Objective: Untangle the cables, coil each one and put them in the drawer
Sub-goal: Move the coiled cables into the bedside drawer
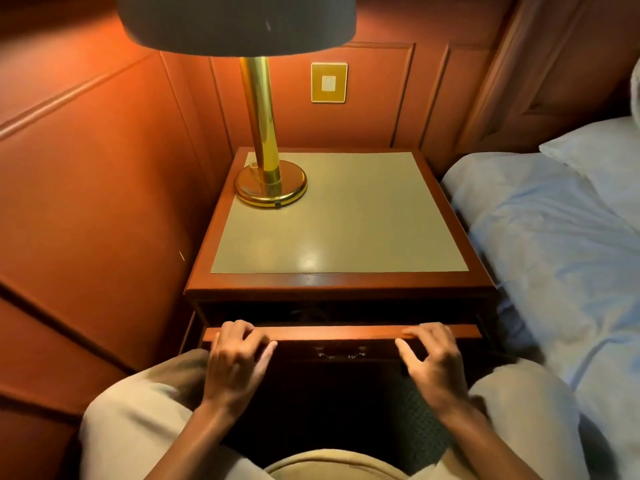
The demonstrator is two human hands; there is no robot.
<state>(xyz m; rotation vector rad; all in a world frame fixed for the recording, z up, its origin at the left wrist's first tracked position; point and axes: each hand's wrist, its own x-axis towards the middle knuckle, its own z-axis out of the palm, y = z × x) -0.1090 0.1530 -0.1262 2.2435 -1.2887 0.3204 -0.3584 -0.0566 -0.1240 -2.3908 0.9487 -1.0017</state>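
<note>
left hand [239,355], right hand [433,355], both fingers curled, gripping

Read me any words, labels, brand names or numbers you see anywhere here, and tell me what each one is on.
No readable text anywhere.
Brass wall switch plate: blank, only a white rocker.
Pale card or tag behind the brass lamp base: too blurred to tell if printed.
Wooden nightstand drawer front, held by left hand and right hand: no marking.

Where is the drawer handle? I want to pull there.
In the head view, the drawer handle sits centred on the drawer front, between the left hand and right hand, below the nightstand top.
</note>
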